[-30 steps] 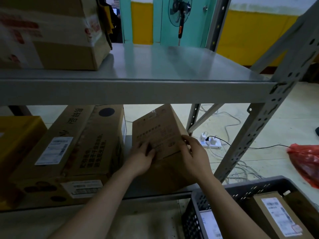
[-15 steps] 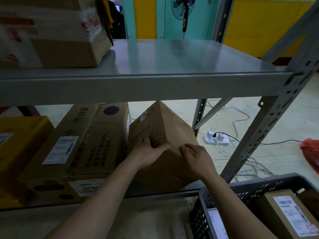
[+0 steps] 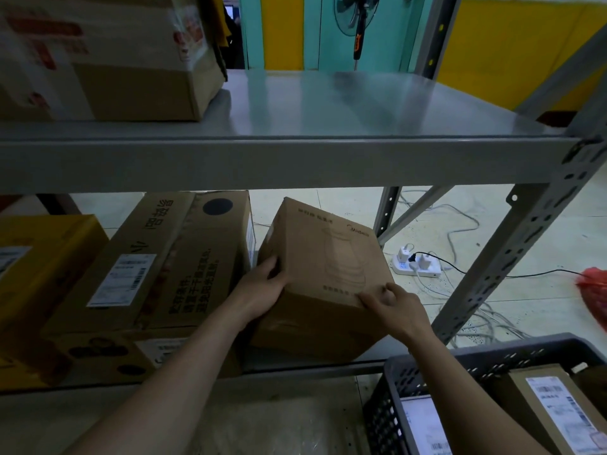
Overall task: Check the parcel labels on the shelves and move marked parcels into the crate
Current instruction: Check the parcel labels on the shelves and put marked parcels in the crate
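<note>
- Your left hand (image 3: 262, 290) grips the left near corner of the brown cardboard parcel (image 3: 325, 274), thumb on the top face and fingers curled round the left side.
- Your right hand (image 3: 394, 307) holds the parcel's right near corner, its fingers (image 3: 377, 295) bent over the front edge and pressing on the top face.
- The parcel sits tilted on the lower shelf (image 3: 315, 359), its far end raised; the top face shows a faint line drawing of an appliance and small print, and I cannot tell whether it carries a shipping label.
- Just left of it, touching or nearly so, lies a long brown carton (image 3: 170, 257) with a white barcode label (image 3: 123, 279) on top and dark printed text along its side.
- Further left on the same shelf stands a yellow box (image 3: 42, 274), also with a white label.
- On the upper shelf (image 3: 295, 156), at the left, rests a large taped carton (image 3: 98, 57) with red markings.
- The dark perforated crate (image 3: 460, 362) stands at your lower right, below the shelf edge, with labelled parcels (image 3: 555, 408) inside.
- On the floor behind the rack lie a white power strip (image 3: 415, 266) with plugs and cables, and a red plastic bag (image 3: 594, 290) at the right edge.
</note>
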A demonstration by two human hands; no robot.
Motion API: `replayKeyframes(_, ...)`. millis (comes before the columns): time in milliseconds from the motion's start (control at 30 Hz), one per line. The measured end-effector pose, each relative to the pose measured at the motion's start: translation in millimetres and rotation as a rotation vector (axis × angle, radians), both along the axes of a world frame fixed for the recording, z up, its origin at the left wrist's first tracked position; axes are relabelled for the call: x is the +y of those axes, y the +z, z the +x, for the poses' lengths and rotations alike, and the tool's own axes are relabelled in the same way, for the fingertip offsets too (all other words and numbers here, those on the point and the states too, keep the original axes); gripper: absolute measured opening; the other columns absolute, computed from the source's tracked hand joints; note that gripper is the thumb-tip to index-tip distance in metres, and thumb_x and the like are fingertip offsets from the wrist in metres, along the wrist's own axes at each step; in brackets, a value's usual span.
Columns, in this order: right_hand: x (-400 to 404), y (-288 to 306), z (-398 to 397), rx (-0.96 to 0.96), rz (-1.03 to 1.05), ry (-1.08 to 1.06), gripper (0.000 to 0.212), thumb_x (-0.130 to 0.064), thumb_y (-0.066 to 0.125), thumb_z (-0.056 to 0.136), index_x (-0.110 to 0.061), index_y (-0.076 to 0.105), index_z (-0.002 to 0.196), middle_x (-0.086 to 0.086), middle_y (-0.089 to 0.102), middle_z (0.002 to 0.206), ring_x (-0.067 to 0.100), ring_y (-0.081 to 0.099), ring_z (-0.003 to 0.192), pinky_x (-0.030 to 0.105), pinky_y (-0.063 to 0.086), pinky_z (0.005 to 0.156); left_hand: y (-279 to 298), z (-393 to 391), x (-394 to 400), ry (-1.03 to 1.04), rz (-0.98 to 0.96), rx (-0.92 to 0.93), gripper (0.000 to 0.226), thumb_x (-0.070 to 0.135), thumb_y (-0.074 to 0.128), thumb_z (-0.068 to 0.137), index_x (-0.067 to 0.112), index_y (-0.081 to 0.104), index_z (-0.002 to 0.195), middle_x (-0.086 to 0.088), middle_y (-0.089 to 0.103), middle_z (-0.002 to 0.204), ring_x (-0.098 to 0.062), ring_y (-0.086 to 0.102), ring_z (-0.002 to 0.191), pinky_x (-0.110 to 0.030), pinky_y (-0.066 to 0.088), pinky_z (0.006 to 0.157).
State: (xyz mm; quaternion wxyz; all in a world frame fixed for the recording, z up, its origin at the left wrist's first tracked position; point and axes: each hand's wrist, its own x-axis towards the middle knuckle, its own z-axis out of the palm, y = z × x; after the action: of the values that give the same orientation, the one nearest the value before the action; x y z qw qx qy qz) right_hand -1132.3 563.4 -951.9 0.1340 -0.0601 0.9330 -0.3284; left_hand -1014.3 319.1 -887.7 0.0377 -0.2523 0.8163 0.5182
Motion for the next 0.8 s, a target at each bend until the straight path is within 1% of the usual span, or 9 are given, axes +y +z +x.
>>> replayKeyframes(67,1,1,-1,0.033,0.009,-0.005,0.088,-0.072,0.062,0.078,-0.018,0.044,0.146,0.018,0.05,0.138,0.033,0.059,0.111,0.037,0.051,0.084,-5,-2,1,0.002,-0.024,-0.005,0.055,0.042,0.045,0.101,0.038,0.027,0.153,0.006,0.044,0.149,-0.018,0.049,0.126,-0.035,0.042,0.102)
replayKeyframes(100,3,2,-2,0.043,0.015,-0.018,0.085,-0.068,0.064,0.079,-0.018,0.045,0.145,0.019,0.051,0.137,0.033,0.059,0.11,0.039,0.052,0.087,-8,-4,2,-0.003,-0.052,-0.007,0.055,0.037,0.044,0.102,0.035,0.025,0.154,0.005,0.043,0.15,-0.015,0.05,0.122,-0.03,0.043,0.094)
replayKeyframes(200,4,1,-1,0.088,0.033,-0.042,0.078,-0.059,0.067,0.082,-0.017,0.048,0.144,0.017,0.05,0.137,0.029,0.062,0.106,0.041,0.054,0.089,-17,-7,3,0.001,-0.131,-0.03,0.058,0.026,0.043,0.104,0.03,0.019,0.157,0.0,0.037,0.154,0.003,0.047,0.087,-0.017,0.038,0.064)
replayKeyframes(267,4,1,1,0.115,0.049,-0.051,0.073,-0.055,0.067,0.084,-0.017,0.047,0.144,0.016,0.047,0.139,0.029,0.061,0.109,0.04,0.051,0.091,-25,-7,3,-0.007,-0.158,-0.066,0.063,0.022,0.047,0.103,0.031,0.016,0.157,-0.001,0.035,0.156,0.003,0.046,0.085,-0.014,0.036,0.061)
replayKeyframes(300,4,1,3,0.125,0.061,-0.05,0.071,-0.052,0.067,0.086,-0.017,0.046,0.144,0.016,0.046,0.14,0.029,0.06,0.111,0.039,0.05,0.093,-28,-6,4,-0.017,-0.172,-0.083,0.066,0.021,0.05,0.102,0.032,0.015,0.157,-0.001,0.034,0.157,-0.002,0.052,0.098,-0.015,0.041,0.066)
replayKeyframes(367,3,1,4,0.134,0.082,-0.051,0.071,-0.05,0.066,0.088,-0.017,0.043,0.146,0.014,0.042,0.142,0.03,0.058,0.114,0.041,0.049,0.095,-34,-3,6,-0.029,-0.187,-0.111,0.07,0.019,0.054,0.1,0.029,0.015,0.157,-0.001,0.032,0.158,-0.017,0.046,0.131,-0.026,0.048,0.094)
replayKeyframes(433,3,-2,3,0.125,0.083,-0.048,0.073,-0.049,0.065,0.088,-0.018,0.039,0.148,0.013,0.041,0.142,0.03,0.057,0.116,0.042,0.05,0.096,-38,-1,10,-0.036,-0.194,-0.121,0.069,0.021,0.055,0.1,0.027,0.016,0.157,-0.002,0.032,0.158,-0.023,0.035,0.142,-0.035,0.036,0.11)
replayKeyframes(667,3,-3,1,-0.002,0.007,-0.057,0.073,-0.046,0.064,0.092,-0.012,0.031,0.148,0.011,0.051,0.139,0.032,0.055,0.119,0.033,0.042,0.08,-48,-2,11,-0.034,-0.265,-0.117,0.068,0.028,0.054,0.1,0.026,0.017,0.157,-0.002,0.028,0.159,-0.025,0.031,0.144,-0.039,0.032,0.114)
replayKeyframes(800,6,-6,-1,-0.046,0.023,-0.095,0.069,-0.057,0.063,0.087,-0.009,0.046,0.134,0.009,0.06,0.123,0.025,0.058,0.1,0.033,0.046,0.074,-50,-3,15,0.006,-0.319,-0.123,0.065,0.029,0.054,0.099,0.027,0.022,0.156,-0.006,0.023,0.159,-0.027,0.034,0.142,-0.04,0.036,0.112)
